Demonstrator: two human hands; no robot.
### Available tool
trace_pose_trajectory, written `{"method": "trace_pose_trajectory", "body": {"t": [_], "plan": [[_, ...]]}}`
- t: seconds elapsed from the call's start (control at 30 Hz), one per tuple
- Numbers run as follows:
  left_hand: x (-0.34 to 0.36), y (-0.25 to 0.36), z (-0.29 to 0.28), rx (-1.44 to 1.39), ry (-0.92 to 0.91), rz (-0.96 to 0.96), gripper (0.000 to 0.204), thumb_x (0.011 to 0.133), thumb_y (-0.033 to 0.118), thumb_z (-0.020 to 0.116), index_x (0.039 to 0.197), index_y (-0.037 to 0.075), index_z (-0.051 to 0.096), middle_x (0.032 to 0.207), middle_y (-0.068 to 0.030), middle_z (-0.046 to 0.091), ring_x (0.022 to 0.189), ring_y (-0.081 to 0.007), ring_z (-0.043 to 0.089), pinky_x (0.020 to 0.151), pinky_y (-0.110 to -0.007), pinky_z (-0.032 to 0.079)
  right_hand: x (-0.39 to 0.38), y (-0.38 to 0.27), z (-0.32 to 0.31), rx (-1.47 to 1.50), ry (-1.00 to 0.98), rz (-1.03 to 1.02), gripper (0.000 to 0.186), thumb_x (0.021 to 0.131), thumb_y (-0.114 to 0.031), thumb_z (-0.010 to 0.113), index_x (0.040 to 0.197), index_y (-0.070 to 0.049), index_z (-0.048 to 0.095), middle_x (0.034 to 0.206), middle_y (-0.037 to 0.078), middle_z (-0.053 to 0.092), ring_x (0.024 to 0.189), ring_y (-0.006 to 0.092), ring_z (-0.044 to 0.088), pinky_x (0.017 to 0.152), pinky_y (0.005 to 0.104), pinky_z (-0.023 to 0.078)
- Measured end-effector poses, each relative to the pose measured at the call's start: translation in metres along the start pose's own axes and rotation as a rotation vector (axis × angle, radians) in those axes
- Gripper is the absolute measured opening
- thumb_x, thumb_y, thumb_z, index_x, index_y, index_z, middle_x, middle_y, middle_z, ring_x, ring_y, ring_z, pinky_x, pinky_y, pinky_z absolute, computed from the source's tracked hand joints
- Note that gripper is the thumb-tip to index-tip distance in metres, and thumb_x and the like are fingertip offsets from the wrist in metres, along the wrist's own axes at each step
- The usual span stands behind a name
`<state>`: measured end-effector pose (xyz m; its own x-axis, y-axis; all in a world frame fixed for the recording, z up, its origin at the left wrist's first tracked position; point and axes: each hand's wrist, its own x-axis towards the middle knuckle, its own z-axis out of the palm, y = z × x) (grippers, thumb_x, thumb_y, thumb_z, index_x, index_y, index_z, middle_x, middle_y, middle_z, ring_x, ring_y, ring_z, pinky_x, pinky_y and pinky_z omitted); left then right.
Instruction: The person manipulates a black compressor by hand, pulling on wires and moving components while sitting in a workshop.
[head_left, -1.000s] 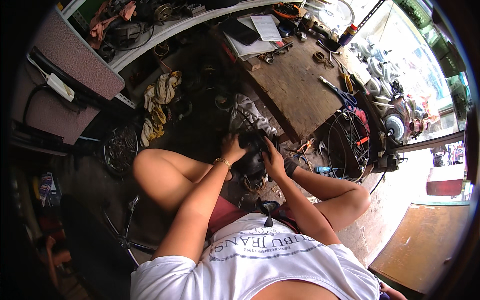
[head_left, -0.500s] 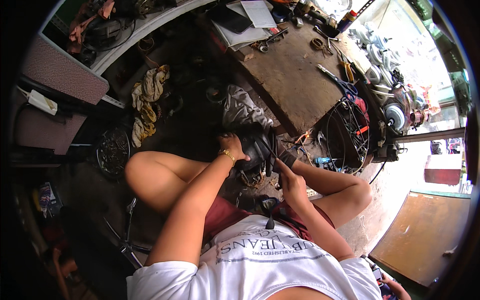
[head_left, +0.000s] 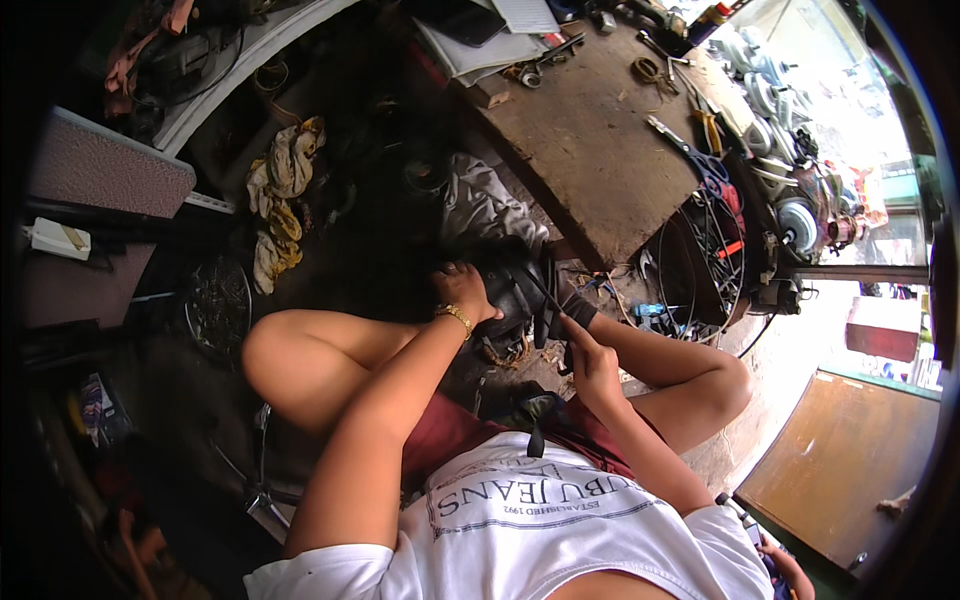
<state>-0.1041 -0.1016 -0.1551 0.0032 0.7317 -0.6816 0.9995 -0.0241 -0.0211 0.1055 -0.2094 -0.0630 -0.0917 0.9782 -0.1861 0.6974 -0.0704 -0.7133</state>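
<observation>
Between my legs sits a dark, rounded black housing (head_left: 516,300), possibly a motor part; its exact kind is hard to make out. My left hand (head_left: 464,292), wearing a gold bracelet, is closed around the near left side of it, thumb toward me. On the other side, my right hand (head_left: 594,368) grips a slim dark tool, its index finger stretched along it toward the housing's right edge. The tool's tip is lost against the black surface. A grey cloth (head_left: 490,205) lies just beyond the housing.
A wooden bench (head_left: 600,150) stands ahead, with blue-handled scissors (head_left: 705,172), pliers (head_left: 710,130) and papers on it. Wires (head_left: 700,265) bundle at its right. A stained rag (head_left: 282,190) and a bowl of small parts (head_left: 218,308) lie left. Another person's arm shows at lower right.
The view has shifted slightly. My left hand stays on the black housing, while my right hand with the dark tool sits slightly lower and farther right.
</observation>
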Motion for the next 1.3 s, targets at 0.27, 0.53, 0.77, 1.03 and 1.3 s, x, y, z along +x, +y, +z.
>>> {"method": "trace_pose_trajectory", "body": {"t": [0.27, 0.53, 0.77, 1.03, 1.3], "plan": [[-0.005, 0.007, 0.005, 0.029, 0.036, 0.078, 0.113, 0.056, 0.075, 0.078, 0.135, 0.000, 0.049, 0.140, -0.0140, 0.049, 0.132, -0.0286, 0.044, 0.105, -0.050, 0.036, 0.104, 0.009, 0.072, 0.033, 0.009, 0.012, 0.034, 0.097, -0.014, 0.050, 0.131, -0.015, 0.058, 0.087, 0.032, 0.061, 0.084, 0.0498, 0.058, 0.067, 0.0506, 0.049], [-0.003, 0.000, 0.006, 0.041, 0.073, 0.023, 0.114, 0.057, 0.077, 0.075, 0.137, 0.000, 0.047, 0.140, -0.0144, 0.050, 0.134, -0.0298, 0.041, 0.107, -0.050, 0.032, 0.008, -0.002, 0.008, -0.047, -0.072, -0.033, 0.046, 0.094, -0.003, 0.050, 0.137, -0.020, 0.055, 0.068, 0.023, 0.060, 0.059, 0.0340, 0.063, 0.060, 0.0393, 0.050], [0.002, 0.003, 0.005, 0.062, 0.084, 0.083, 0.116, 0.055, 0.077, 0.075, 0.136, -0.002, 0.047, 0.140, -0.0157, 0.050, 0.134, -0.0309, 0.041, 0.106, -0.052, 0.032, 0.074, 0.012, 0.047, 0.096, 0.039, -0.001, 0.044, 0.094, -0.009, 0.052, 0.137, -0.019, 0.055, 0.080, 0.027, 0.064, 0.071, 0.0446, 0.063, 0.061, 0.0503, 0.048], [-0.001, 0.006, 0.003, 0.054, 0.073, 0.036, 0.114, 0.057, 0.076, 0.075, 0.140, 0.003, 0.046, 0.143, -0.0132, 0.049, 0.136, -0.0279, 0.040, 0.105, -0.053, 0.033, 0.045, 0.009, 0.030, -0.062, -0.027, -0.049, 0.040, 0.095, -0.010, 0.052, 0.134, -0.018, 0.057, 0.080, 0.028, 0.064, 0.075, 0.0457, 0.063, 0.064, 0.0506, 0.049], [-0.005, 0.001, 0.007, 0.063, 0.114, 0.046, 0.110, 0.057, 0.075, 0.076, 0.136, 0.003, 0.050, 0.137, -0.0121, 0.051, 0.131, -0.0276, 0.043, 0.104, -0.053, 0.033, 0.060, 0.009, 0.041, 0.108, -0.072, 0.090, 0.041, 0.096, -0.003, 0.049, 0.135, -0.012, 0.055, 0.097, 0.026, 0.068, 0.084, 0.0288, 0.071, 0.076, 0.0354, 0.051]]}}
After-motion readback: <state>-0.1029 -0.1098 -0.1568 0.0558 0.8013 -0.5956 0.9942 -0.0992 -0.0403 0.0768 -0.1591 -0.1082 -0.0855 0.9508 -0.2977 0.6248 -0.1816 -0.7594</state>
